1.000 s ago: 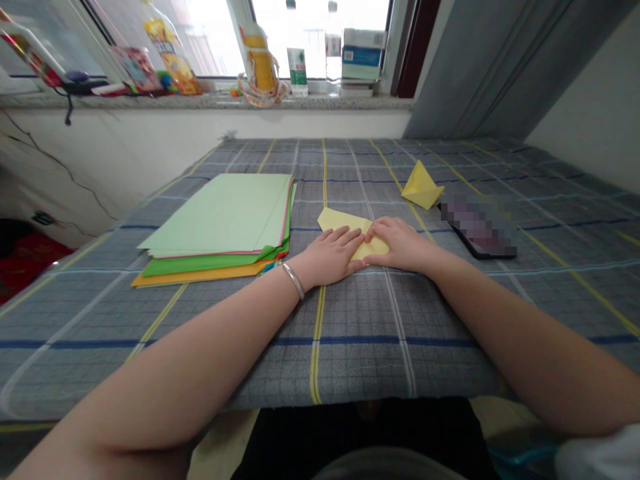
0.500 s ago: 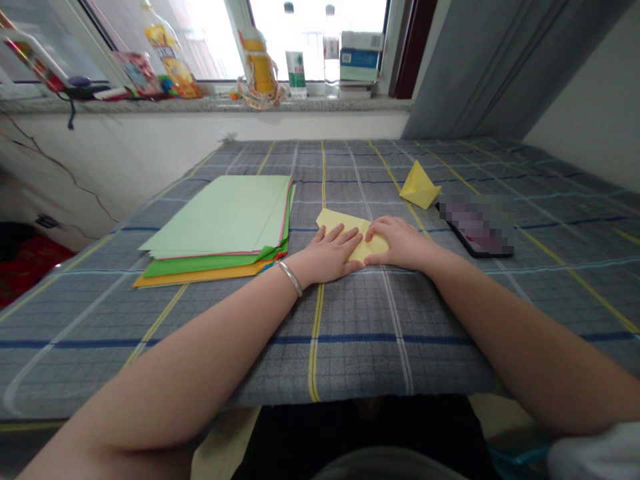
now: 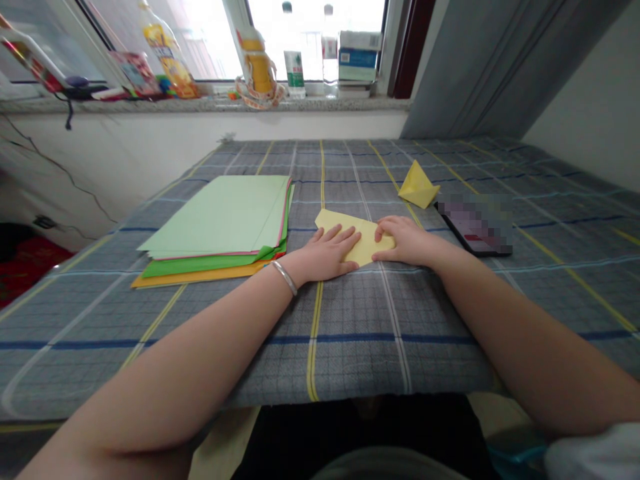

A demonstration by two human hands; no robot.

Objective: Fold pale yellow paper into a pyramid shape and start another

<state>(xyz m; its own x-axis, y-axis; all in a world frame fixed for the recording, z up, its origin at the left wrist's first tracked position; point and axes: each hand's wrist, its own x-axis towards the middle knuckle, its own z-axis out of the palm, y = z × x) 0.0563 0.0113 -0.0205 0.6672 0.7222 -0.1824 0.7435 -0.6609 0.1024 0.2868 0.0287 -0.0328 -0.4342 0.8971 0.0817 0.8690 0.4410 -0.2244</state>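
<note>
A folded sheet of yellow paper point(image 3: 367, 248) lies flat on the checked cloth in front of me. My left hand point(image 3: 330, 255) rests on its left part, palm down with the fingers spread, and a silver bangle circles that wrist. At the paper's right end, my right hand point(image 3: 403, 241) has its fingers bent and its thumb on the near side, gripping the edge; what lies under that palm is hidden. Farther back on the right stands a folded yellow paper shape point(image 3: 419, 187) with a pointed top, touched by neither hand.
To the left is a stack of coloured paper point(image 3: 220, 213), pale green on top. A phone point(image 3: 475, 227) lies at the right. The checked cloth point(image 3: 350, 333) covers the table. Bottles, a tube and boxes point(image 3: 359, 57) line the windowsill point(image 3: 200, 105); a grey curtain point(image 3: 490, 67) hangs at right.
My right hand has slid a little to the right along the paper, away from my left hand, baring more of its middle. My left hand stays pressed flat in nearly the same place.
</note>
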